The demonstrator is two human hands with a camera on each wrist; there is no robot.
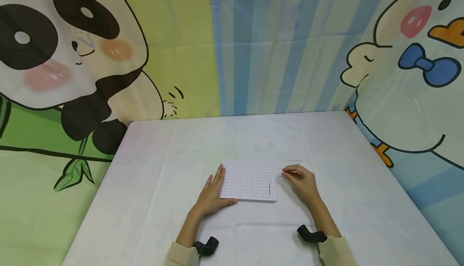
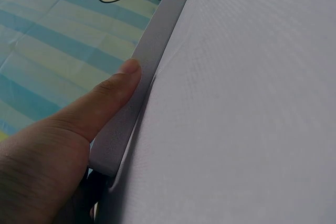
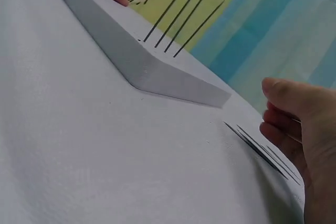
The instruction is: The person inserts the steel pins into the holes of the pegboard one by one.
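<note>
A white pegboard (image 1: 246,180) with rows of small holes lies flat on the table. Several thin dark sticks (image 3: 181,22) stand upright in a row near its right edge. My left hand (image 1: 214,193) rests against the board's left front corner. Its thumb (image 2: 113,93) presses along the front side, and its straight fingers lie along the left edge. To the right of the board, my right hand (image 1: 301,179) is just over more thin sticks (image 3: 257,148) lying on the table. Its fingers are bent, with no stick visible between thumb and fingers in the right wrist view.
One loose thin stick (image 1: 295,160) lies behind the right hand. A white cloth covers the table (image 1: 203,141). Cartoon-printed curtains (image 1: 275,44) hang behind and at the sides. Each wrist wears a black device (image 1: 311,234).
</note>
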